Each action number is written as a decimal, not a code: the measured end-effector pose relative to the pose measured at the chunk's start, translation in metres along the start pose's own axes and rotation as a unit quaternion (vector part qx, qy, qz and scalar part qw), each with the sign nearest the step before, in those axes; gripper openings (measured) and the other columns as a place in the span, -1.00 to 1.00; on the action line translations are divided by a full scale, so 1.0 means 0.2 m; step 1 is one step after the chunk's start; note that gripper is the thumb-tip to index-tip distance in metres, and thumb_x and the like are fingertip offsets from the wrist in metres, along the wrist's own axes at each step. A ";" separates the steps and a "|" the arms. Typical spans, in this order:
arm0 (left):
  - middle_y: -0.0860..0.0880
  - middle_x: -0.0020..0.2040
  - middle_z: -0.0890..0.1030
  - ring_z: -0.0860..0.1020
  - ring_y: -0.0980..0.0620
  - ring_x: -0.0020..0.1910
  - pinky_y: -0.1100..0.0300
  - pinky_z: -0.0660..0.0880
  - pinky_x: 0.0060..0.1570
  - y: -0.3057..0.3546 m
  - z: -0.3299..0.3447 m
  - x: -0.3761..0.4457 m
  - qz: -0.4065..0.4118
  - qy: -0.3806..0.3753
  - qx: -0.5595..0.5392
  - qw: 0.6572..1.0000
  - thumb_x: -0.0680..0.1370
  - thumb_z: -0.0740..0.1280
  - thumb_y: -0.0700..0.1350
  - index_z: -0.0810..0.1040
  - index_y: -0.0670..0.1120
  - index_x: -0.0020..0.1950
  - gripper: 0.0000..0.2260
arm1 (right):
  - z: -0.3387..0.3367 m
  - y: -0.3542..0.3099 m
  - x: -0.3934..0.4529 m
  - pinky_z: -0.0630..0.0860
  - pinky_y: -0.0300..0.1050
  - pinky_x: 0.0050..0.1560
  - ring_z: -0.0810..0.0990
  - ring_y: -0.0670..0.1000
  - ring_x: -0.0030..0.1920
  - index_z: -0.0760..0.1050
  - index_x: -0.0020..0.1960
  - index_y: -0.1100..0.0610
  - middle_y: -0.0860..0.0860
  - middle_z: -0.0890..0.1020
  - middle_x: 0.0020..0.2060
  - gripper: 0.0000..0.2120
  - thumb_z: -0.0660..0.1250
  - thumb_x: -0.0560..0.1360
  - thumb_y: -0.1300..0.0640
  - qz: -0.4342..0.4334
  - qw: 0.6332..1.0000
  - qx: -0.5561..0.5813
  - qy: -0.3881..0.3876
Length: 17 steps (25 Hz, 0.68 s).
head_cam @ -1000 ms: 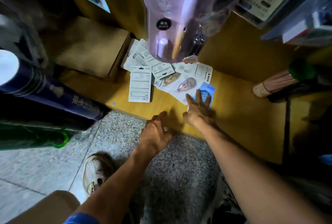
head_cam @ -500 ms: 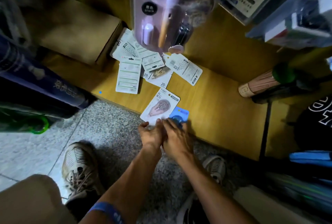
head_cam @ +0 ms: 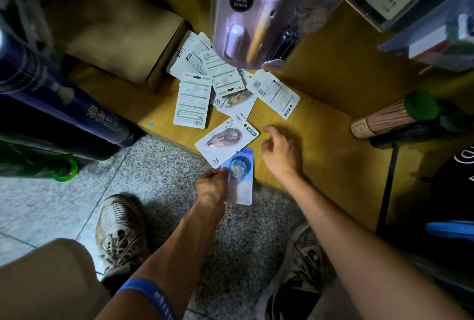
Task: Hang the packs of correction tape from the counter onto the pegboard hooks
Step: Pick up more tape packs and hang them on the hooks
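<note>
- Blue pack [head_cam: 241, 178]: face up, overhanging the counter edge.
- White pack [head_cam: 227, 140]: face up, touching the blue pack.
- Remaining packs [head_cam: 218, 81]: overlapping pile, mostly face down.

A: Camera position?
B: One head-worn wide-angle view, looking steeply down on the wooden counter [head_cam: 320, 155] from close above.
A: Coverage?
B: Floor nearer than the counter; hanging goods above it.

- Left hand [head_cam: 211, 183] pinches the blue pack [head_cam: 242, 178] at the bench [head_cam: 320, 165] edge.
- Right hand [head_cam: 280, 153], fingers loosely curled, hovers at its two o'clock.
</note>
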State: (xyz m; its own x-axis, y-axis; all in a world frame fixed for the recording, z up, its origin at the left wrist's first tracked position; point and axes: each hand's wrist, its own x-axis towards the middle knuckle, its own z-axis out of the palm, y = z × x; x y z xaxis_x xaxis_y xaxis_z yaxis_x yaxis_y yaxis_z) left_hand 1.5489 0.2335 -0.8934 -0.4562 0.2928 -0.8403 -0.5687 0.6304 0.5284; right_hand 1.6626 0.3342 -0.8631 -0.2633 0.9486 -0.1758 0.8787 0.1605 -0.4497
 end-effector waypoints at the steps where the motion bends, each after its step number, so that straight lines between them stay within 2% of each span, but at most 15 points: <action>1: -0.07 -0.29 0.56 0.53 0.01 -0.26 0.29 0.44 -0.38 0.01 -0.01 0.00 -0.004 0.005 -0.014 1.000 0.52 0.37 -0.27 0.53 -0.16 -0.13 -0.95 | -0.03 0.01 0.09 0.41 -0.02 0.22 0.50 0.17 0.24 0.51 0.27 0.08 0.09 0.52 0.27 -0.65 0.25 0.49 0.21 -0.003 0.998 -0.060 -0.030; 2: -0.06 -0.26 0.56 0.53 -0.03 -0.19 0.22 0.47 -0.30 0.01 -0.03 0.02 -0.007 0.008 -0.029 1.000 0.50 0.38 -0.29 0.51 -0.14 -0.10 -0.90 | -0.05 0.01 0.18 0.35 0.02 0.33 0.38 0.18 0.36 0.48 0.31 0.04 0.08 0.39 0.39 -0.60 0.26 0.49 0.20 0.003 0.990 -0.122 -0.075; 4: -0.10 -0.22 0.57 0.53 -0.06 -0.22 0.14 0.50 -0.25 0.03 -0.07 0.04 0.000 0.010 -0.046 0.999 0.46 0.42 -0.35 0.42 -0.06 -0.16 -0.75 | -0.07 0.00 0.31 0.17 0.14 0.47 0.09 0.19 0.52 0.41 0.39 -0.06 0.04 0.07 0.56 -0.52 0.27 0.49 0.19 0.030 0.964 -0.215 -0.152; 5: -0.12 -0.21 0.57 0.52 -0.04 -0.28 0.19 0.50 -0.32 0.05 -0.10 0.05 0.010 0.005 -0.044 0.999 0.44 0.43 -0.37 0.40 -0.04 -0.20 -0.71 | -0.08 0.00 0.36 0.10 0.19 0.49 -0.04 0.19 0.55 0.38 0.41 -0.09 0.02 -0.05 0.58 -0.50 0.26 0.50 0.20 0.041 0.953 -0.242 -0.175; 7: -0.13 -0.27 0.57 0.50 0.04 -0.41 0.34 0.44 -0.52 0.10 -0.16 0.06 0.033 -0.015 -0.016 0.999 0.44 0.40 -0.43 0.42 -0.06 -0.24 -0.70 | -0.10 0.00 0.42 0.00 0.25 0.51 -0.17 0.20 0.56 0.35 0.43 -0.12 0.00 -0.15 0.59 -0.47 0.22 0.51 0.25 0.065 0.942 -0.258 -0.203; 9: -0.07 -0.39 0.59 0.54 0.13 -0.52 0.39 0.43 -0.56 0.13 -0.22 0.11 0.061 -0.083 0.027 0.994 0.48 0.29 -0.48 0.51 -0.11 -0.26 -0.71 | -0.10 0.03 0.44 -0.01 0.26 0.51 -0.17 0.21 0.56 0.24 0.49 -0.10 0.00 -0.15 0.59 -0.41 0.19 0.52 0.24 0.071 0.936 -0.264 -0.222; 11: -0.05 -0.41 0.65 0.61 0.13 -0.47 0.30 0.52 -0.43 0.16 -0.28 0.16 0.058 -0.204 0.009 0.977 0.49 0.11 -0.59 0.64 -0.18 -0.34 -0.53 | -0.07 0.05 0.40 0.03 0.24 0.51 -0.12 0.19 0.56 0.08 0.56 -0.02 -0.02 -0.15 0.58 -0.34 0.21 0.51 0.21 0.071 0.935 -0.266 -0.226; 13: -0.07 -0.36 0.69 0.64 0.09 -0.41 0.26 0.57 -0.33 0.22 -0.31 0.17 0.059 -0.309 0.030 0.949 0.43 0.05 -0.68 0.67 -0.22 -0.40 -0.46 | -0.03 0.09 0.30 0.08 0.22 0.49 -0.06 0.17 0.56 0.00 0.58 0.06 -0.03 -0.11 0.59 -0.25 0.28 0.48 0.16 0.054 0.946 -0.260 -0.186; 15: -0.07 -0.35 0.69 0.66 0.09 -0.35 0.29 0.59 -0.30 0.30 -0.29 0.18 0.088 -0.342 0.064 0.933 0.41 0.09 -0.70 0.68 -0.19 -0.41 -0.45 | -0.01 0.13 0.15 0.17 0.20 0.47 0.07 0.17 0.54 0.11 0.55 0.13 0.03 0.07 0.58 -0.24 0.35 0.42 0.14 0.001 0.968 -0.232 -0.092; 17: -0.07 -0.32 0.70 0.66 -0.02 -0.20 0.25 0.61 -0.27 0.38 -0.24 0.18 0.117 -0.336 0.030 0.934 0.43 0.07 -0.67 0.66 -0.18 -0.46 -0.44 | -0.02 0.13 0.01 0.29 0.17 0.40 0.28 0.18 0.46 0.36 0.43 0.20 0.11 0.35 0.47 -0.36 0.40 0.37 0.17 -0.035 0.990 -0.132 0.031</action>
State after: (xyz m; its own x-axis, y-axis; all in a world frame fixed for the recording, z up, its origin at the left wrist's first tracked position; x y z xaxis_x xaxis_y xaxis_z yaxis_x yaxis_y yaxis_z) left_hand 1.4555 0.2584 -0.8780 -0.0182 0.7998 -0.6000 -0.4591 0.5264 0.7156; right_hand 1.6860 0.3408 -0.8712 -0.3095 0.9462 -0.0942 0.9348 0.2846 -0.2123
